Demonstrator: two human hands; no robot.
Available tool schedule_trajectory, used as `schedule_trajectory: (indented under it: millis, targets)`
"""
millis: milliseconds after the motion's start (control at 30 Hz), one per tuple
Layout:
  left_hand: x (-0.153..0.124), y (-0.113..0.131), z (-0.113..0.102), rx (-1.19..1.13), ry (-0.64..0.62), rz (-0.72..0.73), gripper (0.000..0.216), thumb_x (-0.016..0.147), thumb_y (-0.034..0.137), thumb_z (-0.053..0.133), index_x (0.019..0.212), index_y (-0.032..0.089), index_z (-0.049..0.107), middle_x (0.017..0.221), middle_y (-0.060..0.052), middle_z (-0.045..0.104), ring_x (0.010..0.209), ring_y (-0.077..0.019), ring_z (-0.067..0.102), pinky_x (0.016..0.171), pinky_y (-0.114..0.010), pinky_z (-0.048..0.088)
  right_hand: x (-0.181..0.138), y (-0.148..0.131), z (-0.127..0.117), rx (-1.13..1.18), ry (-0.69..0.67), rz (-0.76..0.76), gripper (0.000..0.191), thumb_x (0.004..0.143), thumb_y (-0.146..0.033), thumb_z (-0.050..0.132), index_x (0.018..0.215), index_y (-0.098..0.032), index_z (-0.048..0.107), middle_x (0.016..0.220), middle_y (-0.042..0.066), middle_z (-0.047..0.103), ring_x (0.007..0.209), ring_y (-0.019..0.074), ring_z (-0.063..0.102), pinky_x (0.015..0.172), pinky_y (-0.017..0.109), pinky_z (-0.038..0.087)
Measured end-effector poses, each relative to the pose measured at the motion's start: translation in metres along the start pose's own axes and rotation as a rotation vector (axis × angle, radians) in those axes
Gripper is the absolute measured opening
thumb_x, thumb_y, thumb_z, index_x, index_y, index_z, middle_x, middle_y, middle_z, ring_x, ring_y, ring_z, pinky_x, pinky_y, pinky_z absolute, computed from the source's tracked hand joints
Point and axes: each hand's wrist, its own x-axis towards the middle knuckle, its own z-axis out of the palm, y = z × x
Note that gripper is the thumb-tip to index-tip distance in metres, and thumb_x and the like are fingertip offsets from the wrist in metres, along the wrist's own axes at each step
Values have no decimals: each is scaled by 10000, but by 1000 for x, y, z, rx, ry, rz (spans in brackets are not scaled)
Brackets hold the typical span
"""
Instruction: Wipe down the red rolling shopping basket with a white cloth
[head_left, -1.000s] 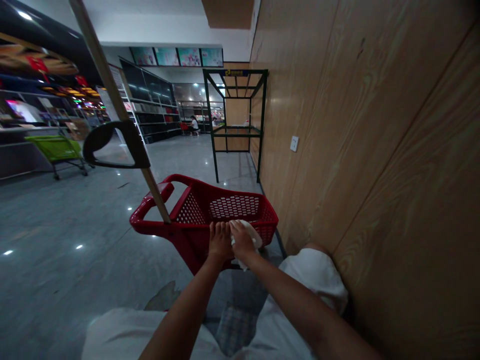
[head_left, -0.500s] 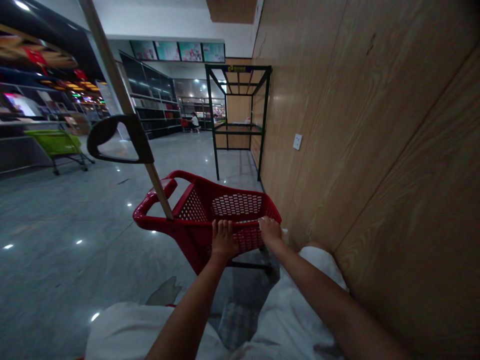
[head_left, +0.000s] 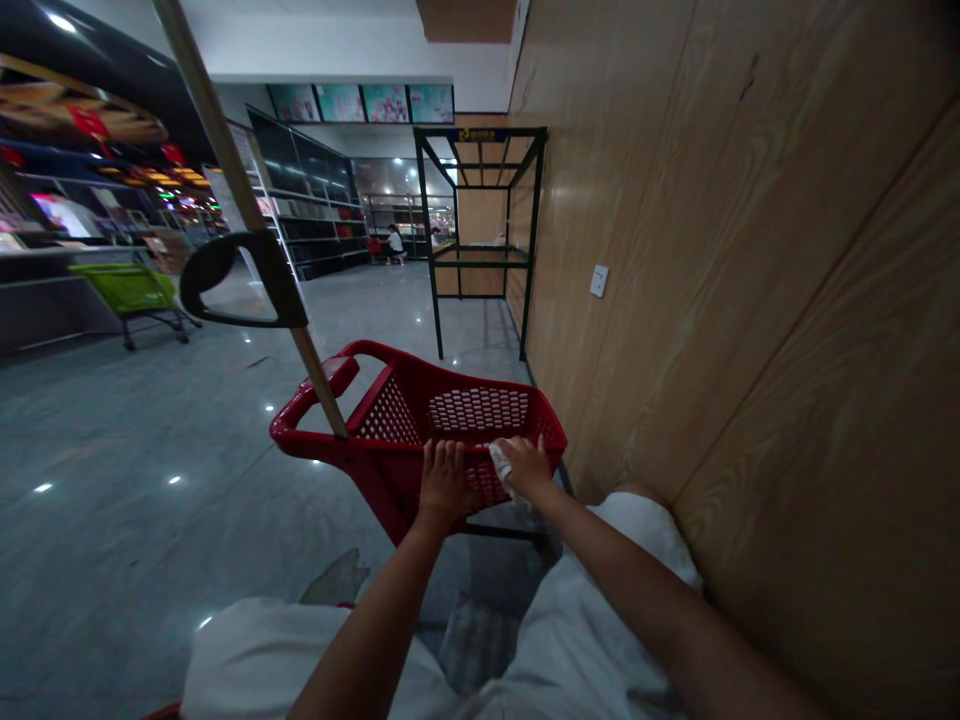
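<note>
A red plastic shopping basket [head_left: 420,420] on wheels stands on the floor in front of me, with a tan pull rod and black handle [head_left: 240,280] rising at its left. My left hand [head_left: 444,482] grips the near rim of the basket, fingers curled over it. My right hand [head_left: 525,468] presses a white cloth [head_left: 501,462] against the same rim, a little to the right. My knees in white cloth show below.
A wood-panelled wall [head_left: 750,300] runs close along my right. A bare dark metal shelf frame [head_left: 480,230] stands ahead by the wall. A green trolley [head_left: 135,292] sits far left near store shelves. A person sits far off at the back.
My right hand with the cloth went from beside my left hand out to the rim's right corner, then came partway back. My left hand stayed on the rim.
</note>
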Motion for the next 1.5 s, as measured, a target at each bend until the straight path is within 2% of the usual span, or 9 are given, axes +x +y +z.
schedule_trajectory:
  millis: [200, 467, 667, 833, 1067, 1200, 1267, 1367, 1500]
  targets:
    - [5, 13, 5, -33, 30, -38, 651, 711, 328, 548, 1287, 41, 453, 1257, -199, 543, 1266, -341, 402, 1139, -573, 166, -4, 6, 6, -38, 108, 67, 315, 961, -236, 390, 1228, -236, 557, 1117, 100, 612, 1074, 237, 537, 1068, 540, 266]
    - [-4, 8, 3, -27, 94, 20, 707, 707, 493, 569, 1266, 68, 481, 1210, -186, 541, 1214, -357, 406, 1125, -588, 168, -1, -32, 32, 246, 348, -318, 444, 838, -95, 509, 1267, -214, 514, 1431, 122, 422, 1253, 220, 460, 1018, 396, 417]
    - [-10, -1, 18, -49, 239, 60, 741, 707, 570, 555, 1240, 62, 475, 1199, -203, 520, 1232, -376, 367, 1103, -620, 189, -4, -25, 23, 183, 308, -409, 460, 807, -116, 571, 1238, -277, 571, 1474, 90, 404, 1373, 260, 319, 1125, 618, 72]
    - [-10, 0, 19, -42, 257, 45, 670, 739, 497, 547, 1242, 62, 465, 1194, -201, 528, 1230, -374, 385, 1097, -618, 211, -1, -20, 32, 177, 250, -491, 561, 815, -84, 521, 1361, -205, 478, 1430, 114, 463, 1310, 203, 418, 1121, 432, 295]
    - [-9, 3, 2, -18, 148, 43, 616, 713, 296, 548, 1275, 61, 455, 1226, -190, 541, 1239, -354, 426, 1114, -590, 222, -9, 17, 23, 146, 199, -416, 620, 768, -30, 507, 1346, -255, 506, 1346, 80, 552, 1248, 198, 488, 1135, 469, 248]
    - [-6, 9, 3, -57, 106, -1, 632, 706, 279, 546, 1287, 51, 449, 1244, -203, 538, 1258, -353, 414, 1120, -599, 211, -25, 62, 17, 106, 240, -185, 595, 743, -36, 492, 1300, -236, 552, 1357, 66, 546, 1369, 259, 333, 1140, 575, 137]
    - [-2, 14, 5, -81, 89, -25, 639, 706, 293, 545, 1290, 53, 449, 1245, -207, 541, 1259, -357, 410, 1116, -612, 208, -28, 73, 20, 105, 243, -83, 605, 735, -41, 478, 1313, -207, 541, 1402, 89, 500, 1388, 269, 293, 1130, 561, 197]
    - [3, 21, 6, -77, 63, -53, 629, 708, 292, 535, 1280, 42, 459, 1252, -211, 540, 1266, -362, 400, 1115, -612, 205, -23, 55, 30, 120, 251, -40, 640, 739, -50, 462, 1364, -185, 484, 1457, 107, 426, 1380, 258, 306, 1110, 485, 293]
    - [6, 23, 3, -44, 34, -54, 599, 727, 293, 524, 1265, 34, 480, 1247, -209, 544, 1258, -349, 405, 1131, -585, 185, -5, -10, 45, 151, 280, -129, 589, 809, -68, 435, 1389, -176, 454, 1428, 101, 463, 1359, 247, 334, 1125, 463, 275]
